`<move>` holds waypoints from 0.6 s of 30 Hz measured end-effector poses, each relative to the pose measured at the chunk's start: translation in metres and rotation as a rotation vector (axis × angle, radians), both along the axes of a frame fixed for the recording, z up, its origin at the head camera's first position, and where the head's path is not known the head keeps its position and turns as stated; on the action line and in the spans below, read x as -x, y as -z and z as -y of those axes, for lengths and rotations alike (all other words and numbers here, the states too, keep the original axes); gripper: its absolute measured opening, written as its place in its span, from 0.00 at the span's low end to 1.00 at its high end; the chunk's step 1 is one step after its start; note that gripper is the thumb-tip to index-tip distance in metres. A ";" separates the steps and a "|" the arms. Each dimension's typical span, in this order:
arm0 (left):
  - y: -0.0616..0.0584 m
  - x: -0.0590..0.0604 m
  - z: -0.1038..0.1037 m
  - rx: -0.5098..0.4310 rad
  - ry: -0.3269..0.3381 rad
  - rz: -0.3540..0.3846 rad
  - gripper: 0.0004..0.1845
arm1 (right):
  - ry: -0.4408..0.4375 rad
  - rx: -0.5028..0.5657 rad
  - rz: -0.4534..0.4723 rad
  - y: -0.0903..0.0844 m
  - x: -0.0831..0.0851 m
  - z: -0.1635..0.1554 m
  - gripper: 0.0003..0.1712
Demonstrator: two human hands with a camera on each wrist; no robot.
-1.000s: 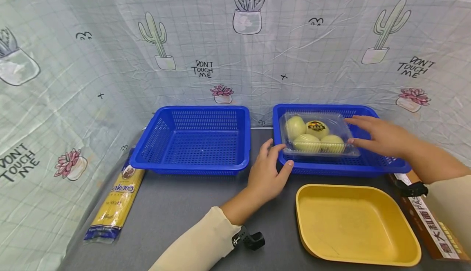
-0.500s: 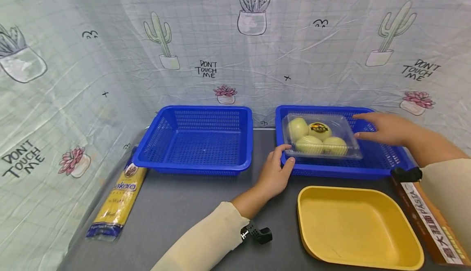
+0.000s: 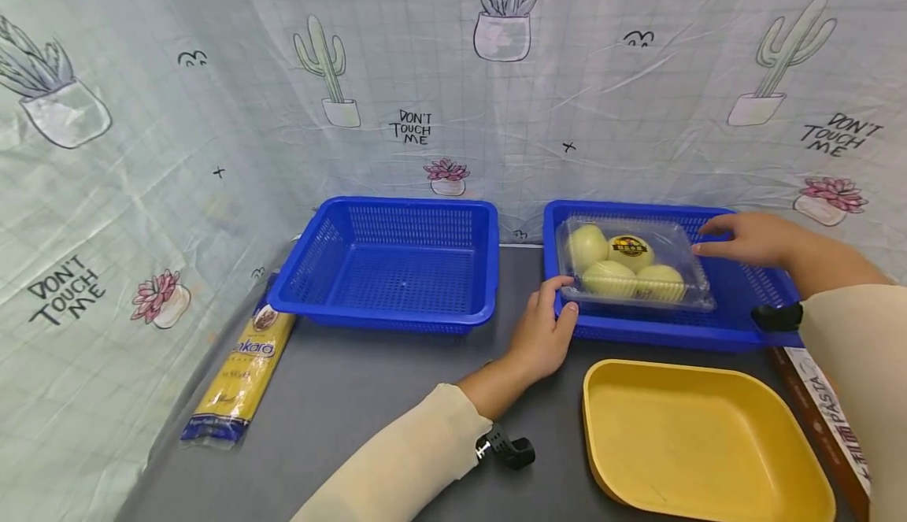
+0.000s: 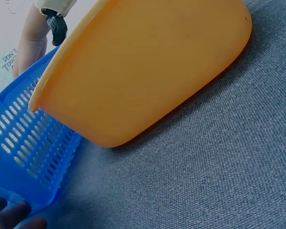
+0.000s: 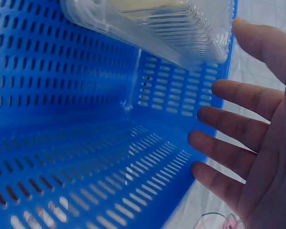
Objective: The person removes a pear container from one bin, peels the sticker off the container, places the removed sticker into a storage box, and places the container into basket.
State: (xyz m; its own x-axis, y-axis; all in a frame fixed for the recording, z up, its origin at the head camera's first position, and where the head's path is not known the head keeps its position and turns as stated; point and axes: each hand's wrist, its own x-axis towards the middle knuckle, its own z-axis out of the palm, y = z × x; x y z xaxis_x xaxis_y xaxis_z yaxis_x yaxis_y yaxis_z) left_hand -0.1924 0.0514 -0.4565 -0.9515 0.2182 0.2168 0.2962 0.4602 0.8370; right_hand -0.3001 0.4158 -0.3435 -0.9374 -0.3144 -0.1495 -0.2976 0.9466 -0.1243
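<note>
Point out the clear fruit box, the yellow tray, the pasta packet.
clear fruit box (image 3: 633,262), head view, on its lid.
yellow tray (image 3: 697,435), head view, on its bare floor.
pasta packet (image 3: 241,376), head view, mid-packet.
</note>
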 end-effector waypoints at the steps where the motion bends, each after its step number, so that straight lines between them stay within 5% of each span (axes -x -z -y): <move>1: -0.001 0.001 0.001 0.008 -0.001 0.002 0.23 | 0.010 0.007 0.004 0.001 0.002 0.001 0.40; 18: -0.005 0.002 0.002 0.071 -0.004 0.078 0.23 | 0.080 0.265 0.177 0.037 0.019 0.008 0.49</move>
